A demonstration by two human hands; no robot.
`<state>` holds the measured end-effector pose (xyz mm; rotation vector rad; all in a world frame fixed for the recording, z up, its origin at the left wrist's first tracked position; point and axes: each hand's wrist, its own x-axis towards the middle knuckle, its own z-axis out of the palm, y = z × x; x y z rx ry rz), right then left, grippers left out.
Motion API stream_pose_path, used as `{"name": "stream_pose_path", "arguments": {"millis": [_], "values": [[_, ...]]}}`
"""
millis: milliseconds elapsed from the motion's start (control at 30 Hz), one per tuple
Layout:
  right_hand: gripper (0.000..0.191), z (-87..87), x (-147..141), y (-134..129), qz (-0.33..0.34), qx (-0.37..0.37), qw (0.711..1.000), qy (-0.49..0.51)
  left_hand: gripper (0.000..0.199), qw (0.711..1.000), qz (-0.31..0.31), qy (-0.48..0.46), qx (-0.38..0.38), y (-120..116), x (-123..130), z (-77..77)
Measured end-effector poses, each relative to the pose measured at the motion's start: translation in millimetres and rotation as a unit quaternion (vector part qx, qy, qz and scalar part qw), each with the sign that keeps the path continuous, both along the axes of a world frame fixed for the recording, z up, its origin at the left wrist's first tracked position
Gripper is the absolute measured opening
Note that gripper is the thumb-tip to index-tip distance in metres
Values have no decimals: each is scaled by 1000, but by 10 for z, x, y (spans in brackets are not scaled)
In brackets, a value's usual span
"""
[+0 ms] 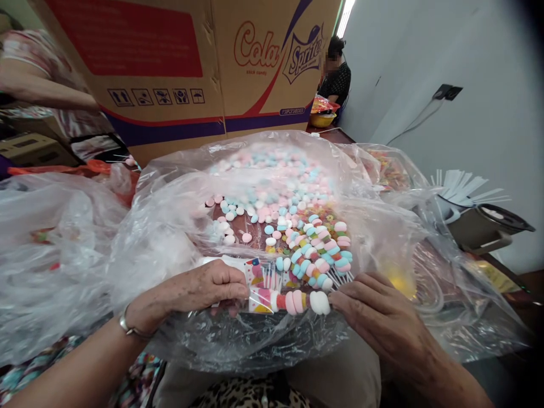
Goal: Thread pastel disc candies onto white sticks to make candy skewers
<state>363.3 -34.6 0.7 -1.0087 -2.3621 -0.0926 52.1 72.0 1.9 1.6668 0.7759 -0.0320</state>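
A candy skewer [294, 302] with pink and white pieces lies level between my hands, its left part inside a printed clear wrapper [260, 300]. My left hand [215, 286] pinches the wrapper's left end. At the skewer's right end, beside the white candy, the closed fingers of my right hand [369, 306] hold its tip; the stick itself is hidden there. Just behind lies a pile of finished candy skewers [312, 252] with white sticks pointing right. More printed wrappers [255, 269] lie behind my left hand.
Loose pink, blue and white candies [272, 181] fill a large clear plastic bag [170, 198]. A big cardboard box [170, 124] stands behind it. White strips [461, 187] and a dark jug [488, 226] are at the right. Two people are beyond the box, one on each side.
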Motion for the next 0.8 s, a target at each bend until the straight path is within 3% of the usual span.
{"name": "stream_pose_path", "arguments": {"millis": [467,633,800], "values": [[20,-85,-72,-48,-48,-73,996,31,38,994,-44,19,102,-28,31,90],[23,-117,-162,-37,-52,-93,994,36,35,999,-11,12,47,-37,6,65],[27,-94,-267,0,-44,-94,994,20,35,998,-48,-7,30,-40,-10,60]]}}
